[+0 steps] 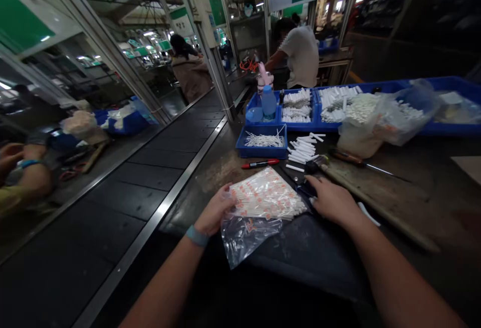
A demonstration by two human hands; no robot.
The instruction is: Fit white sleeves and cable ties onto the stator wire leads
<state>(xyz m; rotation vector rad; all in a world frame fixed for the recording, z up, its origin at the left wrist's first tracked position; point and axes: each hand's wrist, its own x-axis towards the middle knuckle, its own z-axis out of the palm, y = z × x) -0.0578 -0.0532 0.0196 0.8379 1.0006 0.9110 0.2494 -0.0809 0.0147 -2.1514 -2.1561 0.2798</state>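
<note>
My left hand [215, 211] is closed on the left edge of a clear plastic bag [267, 193] with orange print, packed with thin white sticks. The bag's loose end hangs crumpled toward me. To the right, my right hand [333, 200] is closed around the dark handles of a pair of scissors [299, 183], partly hidden by the fingers and the bag. Beyond the bag lies a red and black marker [260, 164]. A blue tray [261, 151] of thin white sticks stands behind it, beside a loose pile of short white tubes [301, 148].
A conveyor belt [150, 173] with a metal rail runs along my left. Blue bins [330, 126] with white parts, bottles and an open plastic bag [361, 135] line the back. A screwdriver [351, 158] and a long wooden strip [383, 207] lie at right. Other people sit nearby.
</note>
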